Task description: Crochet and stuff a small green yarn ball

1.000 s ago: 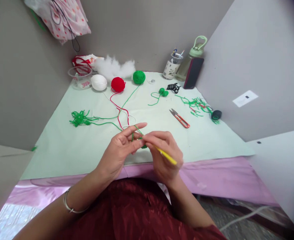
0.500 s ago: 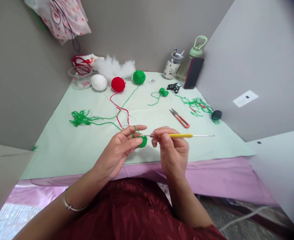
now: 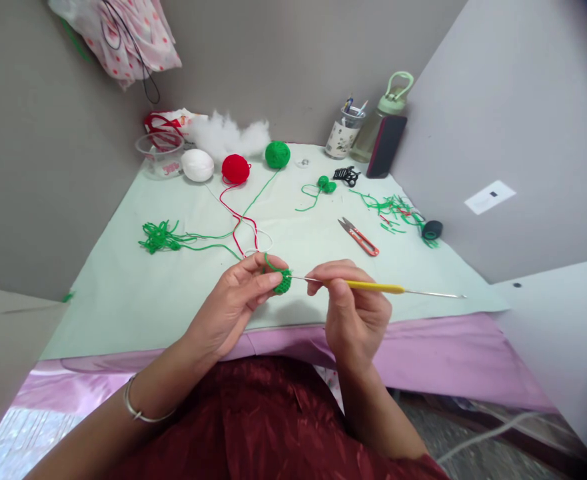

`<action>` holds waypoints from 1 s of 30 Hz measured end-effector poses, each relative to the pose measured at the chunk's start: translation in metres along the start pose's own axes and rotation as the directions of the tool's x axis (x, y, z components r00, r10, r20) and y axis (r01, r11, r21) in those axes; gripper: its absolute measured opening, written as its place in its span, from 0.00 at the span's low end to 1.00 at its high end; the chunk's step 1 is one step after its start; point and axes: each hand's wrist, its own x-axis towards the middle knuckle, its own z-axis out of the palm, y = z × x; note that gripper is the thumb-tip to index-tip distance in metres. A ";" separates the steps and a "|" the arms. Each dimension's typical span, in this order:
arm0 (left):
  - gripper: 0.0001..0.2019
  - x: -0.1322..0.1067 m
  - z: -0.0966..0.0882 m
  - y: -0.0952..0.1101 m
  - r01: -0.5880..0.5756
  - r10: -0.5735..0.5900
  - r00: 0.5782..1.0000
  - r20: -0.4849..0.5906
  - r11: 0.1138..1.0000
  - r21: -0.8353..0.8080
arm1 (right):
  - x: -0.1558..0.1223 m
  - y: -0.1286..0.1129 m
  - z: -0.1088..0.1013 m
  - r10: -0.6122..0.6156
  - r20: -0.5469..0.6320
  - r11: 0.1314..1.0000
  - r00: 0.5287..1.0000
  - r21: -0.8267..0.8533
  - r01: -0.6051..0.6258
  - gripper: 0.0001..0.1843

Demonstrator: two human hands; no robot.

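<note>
Pinched between the thumb and fingers of my left hand (image 3: 236, 293) is a small green crochet piece (image 3: 284, 283). Green yarn (image 3: 266, 259) loops over the fingers of that hand. My right hand (image 3: 356, 310) grips a crochet hook (image 3: 376, 287) with a yellow handle. The hook's thin metal tip touches the crochet piece near its upper edge; whether it passes through a stitch is too small to tell. Its other metal end points right and slightly down. A green yarn ball (image 3: 278, 155), a red yarn ball (image 3: 236, 169) and a white yarn ball (image 3: 198, 165) lie beyond my hands.
Orange-handled thread snips (image 3: 358, 237) lie right of centre. Green yarn scraps (image 3: 396, 208) and a black roll (image 3: 432, 230) are farther right. A green yarn tangle (image 3: 158, 237) sits at left. White stuffing (image 3: 230, 137), a pen cup (image 3: 344, 133), a bottle (image 3: 373, 133) and a phone (image 3: 387, 147) line the back.
My right hand has moved slightly right and down, and the hook now slopes down to the right. My left index finger has curled down towards the crochet piece.
</note>
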 end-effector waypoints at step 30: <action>0.10 -0.002 0.001 0.001 -0.013 0.008 0.999 0.042 0.994 0.107 | -0.003 -0.005 -0.002 -0.133 0.074 0.972 0.988 -0.185 0.145 0.12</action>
